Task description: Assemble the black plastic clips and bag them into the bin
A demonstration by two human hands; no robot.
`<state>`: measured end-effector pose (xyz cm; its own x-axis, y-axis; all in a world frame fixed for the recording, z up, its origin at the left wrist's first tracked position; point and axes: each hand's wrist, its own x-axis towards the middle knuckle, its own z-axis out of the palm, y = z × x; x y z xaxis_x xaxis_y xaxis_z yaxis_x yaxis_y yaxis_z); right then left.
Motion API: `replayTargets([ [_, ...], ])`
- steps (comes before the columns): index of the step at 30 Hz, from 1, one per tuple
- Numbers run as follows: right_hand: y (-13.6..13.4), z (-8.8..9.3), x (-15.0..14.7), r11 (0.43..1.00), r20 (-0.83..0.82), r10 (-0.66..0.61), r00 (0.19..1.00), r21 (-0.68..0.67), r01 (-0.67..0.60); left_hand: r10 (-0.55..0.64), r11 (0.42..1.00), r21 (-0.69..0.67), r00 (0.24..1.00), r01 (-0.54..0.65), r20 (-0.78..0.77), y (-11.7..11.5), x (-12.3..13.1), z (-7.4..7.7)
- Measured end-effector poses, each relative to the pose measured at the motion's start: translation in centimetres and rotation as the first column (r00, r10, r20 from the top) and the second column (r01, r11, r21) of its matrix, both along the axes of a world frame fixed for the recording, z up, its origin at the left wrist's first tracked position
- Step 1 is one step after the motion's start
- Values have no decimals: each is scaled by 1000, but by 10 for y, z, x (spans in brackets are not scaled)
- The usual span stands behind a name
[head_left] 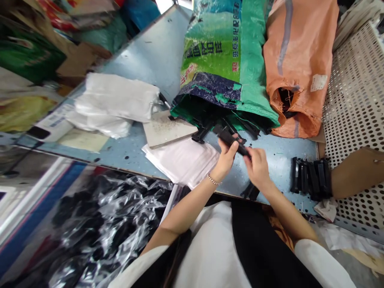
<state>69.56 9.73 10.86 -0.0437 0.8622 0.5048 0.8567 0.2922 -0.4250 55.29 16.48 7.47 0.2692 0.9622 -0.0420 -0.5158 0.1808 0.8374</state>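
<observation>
Being pinched between the left hand (225, 160) and the right hand (256, 169), a black plastic part (231, 141) is held over the light blue table (279, 164), its length lying across both sets of fingers. The part is gripped by the left fingers near its middle, while its right end is pressed between the right fingertips; neither hand is spread. A beaded bracelet (214, 180) is worn on the left wrist. Just below the right hand, a similar black piece (250, 191) is lying at the table's near edge. More black plastic parts (225, 127) are spilling from the mouth of a green woven sack (228, 52), and a row of black parts (312, 178) is stacked on the right. Beside the green sack, an orange woven sack (300, 68) is laid with its open end showing. A grey stone slab (168, 129) is resting on white sheets (183, 162) left of the hands, and folded white plastic bags (115, 98) are piled beyond them. A perforated metal panel (354, 100) is seen at the far right, and a clear plastic bag (111, 224) of black items is seen below the table on the left.
</observation>
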Motion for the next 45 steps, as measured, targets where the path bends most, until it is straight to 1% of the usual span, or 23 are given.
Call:
replayTargets([
  [2,-15,10,-3,996,-30,94,995,3,-93,-86,995,-41,993,89,76,-4,-3,17],
  [4,-14,20,3,997,-40,74,996,35,-72,-207,976,-51,974,212,90,-16,-10,29],
  [6,-4,29,11,999,-20,22,1000,41,-21,-322,943,-55,943,328,85,-30,-18,36],
  [9,12,33,9,995,-100,23,995,-94,-32,-409,912,-34,912,410,10,-48,-28,39],
  [11,16,31,-3,970,-345,-24,938,-236,-62,-374,925,28,922,378,-100,-54,-32,38],
  [13,15,29,-15,920,-593,-114,797,-366,-141,-321,933,98,925,346,-202,-55,-35,37],
  [15,13,32,-18,868,-684,-149,714,-436,-237,-304,935,112,921,338,-244,-54,-39,36],
  [19,4,51,-2,841,-575,-65,816,-471,-266,-339,934,46,919,355,-203,-51,-50,35],
  [21,-5,54,1,810,-516,-57,855,-524,-263,-311,943,50,928,328,-207,-52,-49,33],
  [24,-26,38,-11,734,-567,-31,823,-572,-366,-160,976,96,943,196,-291,-56,-35,27],
  [26,-42,20,-16,743,-652,-64,756,-536,-400,-145,967,152,928,207,-344,-58,-20,20],
  [27,-50,14,-12,766,-677,-117,727,-527,-367,-177,950,180,914,256,-365,-58,-13,16],
  [29,-68,10,15,814,-629,-307,714,-562,-145,-248,905,223,875,362,-415,-52,-4,7],
  [30,-78,15,38,813,-552,-423,719,-582,30,-247,897,234,862,376,-443,-45,-2,1],
  [31,-89,22,66,784,-416,-549,725,-557,274,-212,905,237,856,355,-472,-35,-2,-5],
  [32,-101,31,96,707,-241,-676,696,-478,521,-150,925,233,851,301,-503,-22,-2,-11],
  [33,-112,40,127,603,-61,-774,630,-375,705,-69,949,225,841,222,-537,-8,-2,-17],
  [34,-123,47,157,494,94,-836,541,-300,816,18,968,215,817,130,-576,8,-1,-22],
  [36,-139,54,204,313,296,-866,403,-307,899,159,980,196,731,-35,-663,37,4,-29],
  [38,-148,50,230,217,419,-830,369,-367,905,212,977,179,648,-118,-732,61,15,-32],
  [39,-150,45,236,204,452,-808,378,-386,899,212,977,170,628,-127,-749,71,20,-32],
  [41,-151,35,237,232,471,-786,402,-378,896,183,983,137,636,-121,-750,85,29,-30],
  [45,-148,33,219,392,374,-812,448,-218,894,102,988,-26,763,-154,-638,96,23,-26],
])
